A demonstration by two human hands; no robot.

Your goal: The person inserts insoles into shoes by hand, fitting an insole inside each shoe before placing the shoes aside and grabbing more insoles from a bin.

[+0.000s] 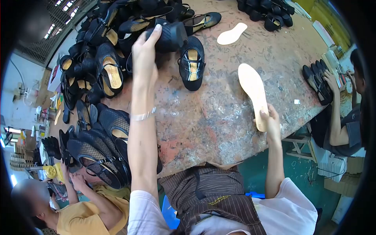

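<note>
My left hand (145, 49) reaches out to the far left part of the table, closed round a black shoe (167, 37) with its dark heel turned to the right. Pinched by its narrow end, a pale insole (252, 84) is in my right hand (270, 119), above the table near its front edge. Between my hands and farther back, a black mesh strap shoe (192, 64) rests with its tan inside showing. A second pale insole (232, 34) lies flat toward the back.
Black shoes (111, 72) are heaped at the left, with more stacked (105, 152) near the front left edge of the worn table (188, 129). Other black shoes (270, 13) stand at the back right. Co-workers sit at the left (86, 211) and right (342, 133), the right one by several shoes (317, 80).
</note>
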